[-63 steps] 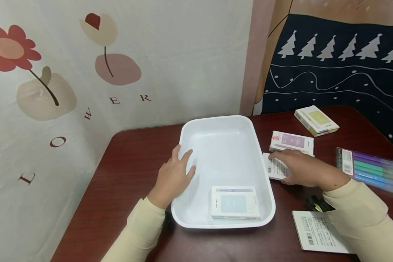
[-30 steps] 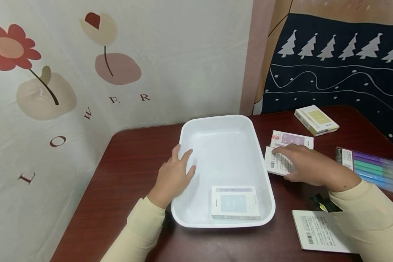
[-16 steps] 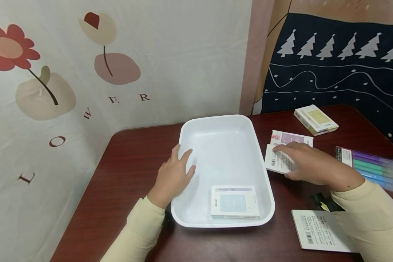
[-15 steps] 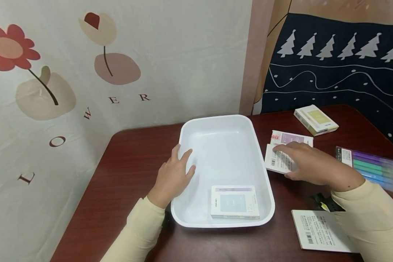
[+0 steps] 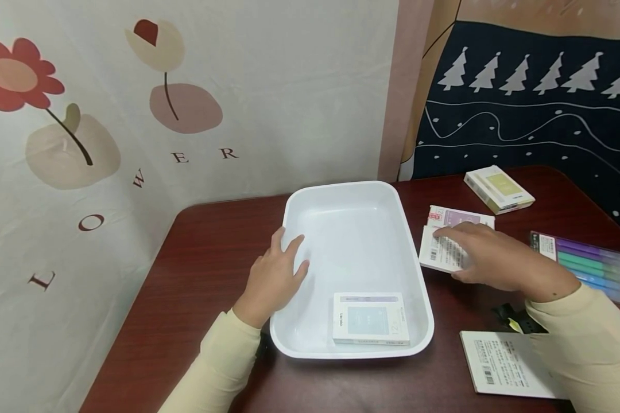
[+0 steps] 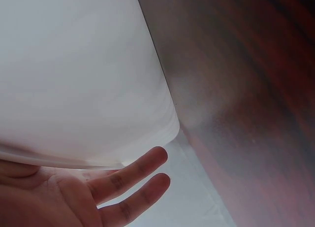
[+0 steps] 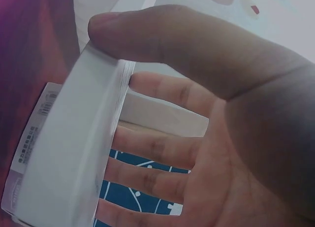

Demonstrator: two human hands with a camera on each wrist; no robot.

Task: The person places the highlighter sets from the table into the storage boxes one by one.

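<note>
White carton [image 5: 438, 253], pinched by the nearer right hand [image 5: 493, 258], just beside the tray [image 5: 348, 246] at about three o'clock from its centre in the head view; long axis seemingly nine-to-three, partly hidden by the grasp, across the tray's roughly twelve-to-six length. Left hand [image 5: 271, 282], digits loosely extended and apart, at the tray's nine o'clock rim. Purple-labelled box [image 5: 458, 217] just beyond the carton at one o'clock.

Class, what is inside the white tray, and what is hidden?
A white carton with a blue panel lies in the white tray, lower right; the left hand overhangs its left rim. Whatever is beneath the carton cannot be seen.
</note>
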